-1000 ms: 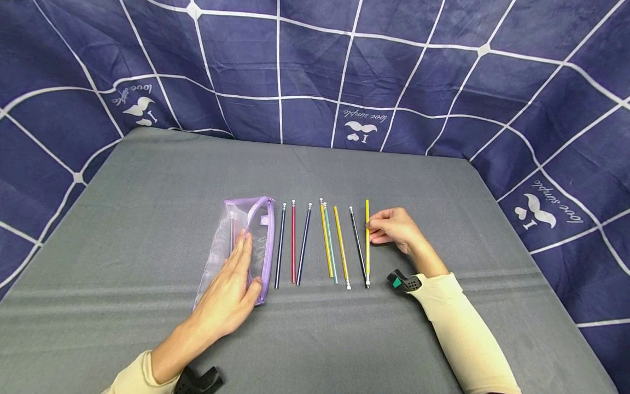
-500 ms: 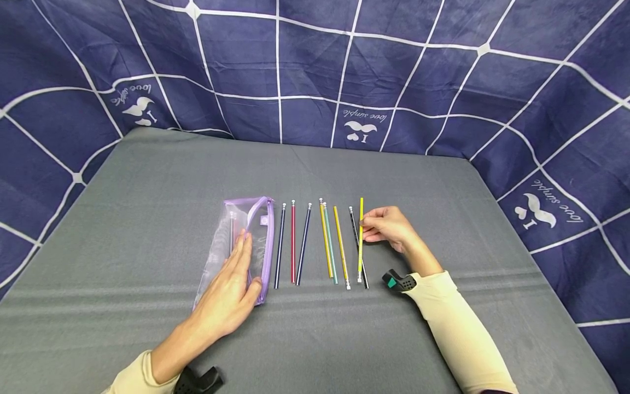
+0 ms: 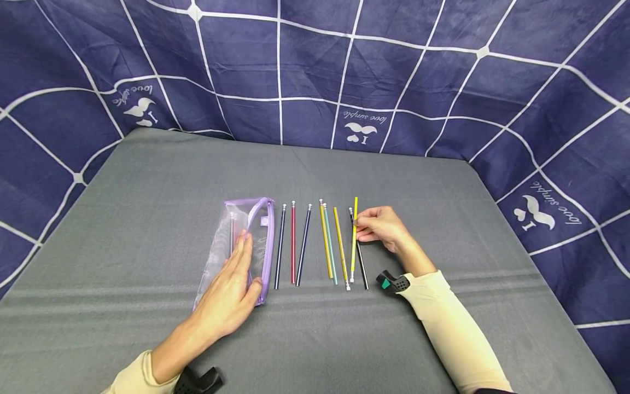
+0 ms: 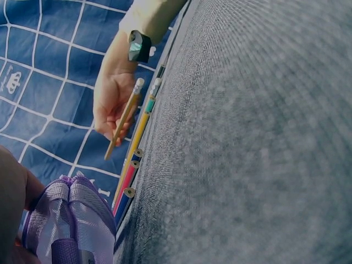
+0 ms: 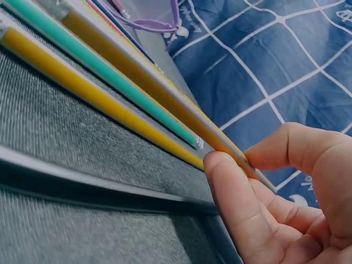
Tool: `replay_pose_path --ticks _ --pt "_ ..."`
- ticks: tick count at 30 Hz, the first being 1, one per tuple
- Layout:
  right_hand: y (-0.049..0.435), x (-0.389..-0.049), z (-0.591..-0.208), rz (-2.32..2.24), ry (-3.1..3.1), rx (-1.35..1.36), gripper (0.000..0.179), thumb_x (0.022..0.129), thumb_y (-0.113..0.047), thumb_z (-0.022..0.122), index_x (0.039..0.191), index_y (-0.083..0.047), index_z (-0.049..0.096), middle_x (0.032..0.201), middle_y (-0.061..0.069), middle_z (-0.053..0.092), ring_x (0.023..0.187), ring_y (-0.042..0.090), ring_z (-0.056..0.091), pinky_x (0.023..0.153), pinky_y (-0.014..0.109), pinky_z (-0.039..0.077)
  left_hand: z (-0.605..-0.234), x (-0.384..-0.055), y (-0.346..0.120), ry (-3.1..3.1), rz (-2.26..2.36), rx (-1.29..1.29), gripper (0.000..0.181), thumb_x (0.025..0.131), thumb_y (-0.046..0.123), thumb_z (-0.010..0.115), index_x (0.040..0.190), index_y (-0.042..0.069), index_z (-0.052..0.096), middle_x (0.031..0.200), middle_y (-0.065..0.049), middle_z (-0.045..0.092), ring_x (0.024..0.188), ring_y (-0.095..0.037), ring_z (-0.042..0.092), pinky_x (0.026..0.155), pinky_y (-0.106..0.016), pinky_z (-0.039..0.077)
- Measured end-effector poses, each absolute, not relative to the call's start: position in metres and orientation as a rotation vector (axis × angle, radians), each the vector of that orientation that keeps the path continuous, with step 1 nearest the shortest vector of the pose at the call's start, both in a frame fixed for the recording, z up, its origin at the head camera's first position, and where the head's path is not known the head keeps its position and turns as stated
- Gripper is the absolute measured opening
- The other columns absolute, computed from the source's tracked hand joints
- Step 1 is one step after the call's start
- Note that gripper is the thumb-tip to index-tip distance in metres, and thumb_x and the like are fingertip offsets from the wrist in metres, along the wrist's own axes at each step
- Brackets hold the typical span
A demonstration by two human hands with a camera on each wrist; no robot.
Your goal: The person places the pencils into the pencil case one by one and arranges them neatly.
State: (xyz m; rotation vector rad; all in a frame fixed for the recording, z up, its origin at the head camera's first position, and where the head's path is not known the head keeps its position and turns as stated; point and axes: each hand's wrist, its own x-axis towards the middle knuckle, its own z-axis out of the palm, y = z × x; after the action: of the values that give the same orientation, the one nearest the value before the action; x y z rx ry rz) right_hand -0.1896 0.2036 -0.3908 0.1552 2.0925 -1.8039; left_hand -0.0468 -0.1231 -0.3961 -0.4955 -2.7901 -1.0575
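My right hand (image 3: 381,227) pinches a yellow pencil (image 3: 353,254) between thumb and fingertips. The pencil is raised off the table in the left wrist view, its eraser end towards me. Below it lies a black pencil (image 3: 362,265), partly covered. My left hand (image 3: 228,298) rests with extended fingers on a see-through mesh pencil case (image 3: 269,246) with purple trim. Something slim shows dimly through the mesh. Left of the held pencil lie another yellow pencil (image 3: 340,241), a teal pencil (image 3: 330,241) and a further yellow one close against it.
Nearer the case, a dark blue pencil (image 3: 304,243), a red pencil (image 3: 293,241) and another dark blue pencil (image 3: 280,246) lie roughly parallel. Everything is on a grey cloth-covered table (image 3: 315,345). A blue curtain (image 3: 315,65) with white lines hangs round the back and sides.
My right hand has carried the yellow pencil leftward, from right of the black pencil to over it, near the other yellow pencil. The left hand and the case stay in place.
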Motion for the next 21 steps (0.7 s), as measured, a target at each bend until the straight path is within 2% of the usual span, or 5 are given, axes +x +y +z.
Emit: replay_pose_path --ticks 21 --pt "0.179 -0.192 -0.388 -1.834 2.049 0.117 0.013 0.085 0.006 0.06 0.098 0.01 0.059 0.07 0.009 0.066 0.056 0.014 0.068 0.055 0.024 0.057 -0.396 -0.047 -0.123 -2.792 -1.051 -0.498 0.078 0.088 0.004 0.058 0.153 -0.009 0.016 0.162 -0.023 0.012 0.147 -0.035 0.018 0.112 -0.06 0.025"
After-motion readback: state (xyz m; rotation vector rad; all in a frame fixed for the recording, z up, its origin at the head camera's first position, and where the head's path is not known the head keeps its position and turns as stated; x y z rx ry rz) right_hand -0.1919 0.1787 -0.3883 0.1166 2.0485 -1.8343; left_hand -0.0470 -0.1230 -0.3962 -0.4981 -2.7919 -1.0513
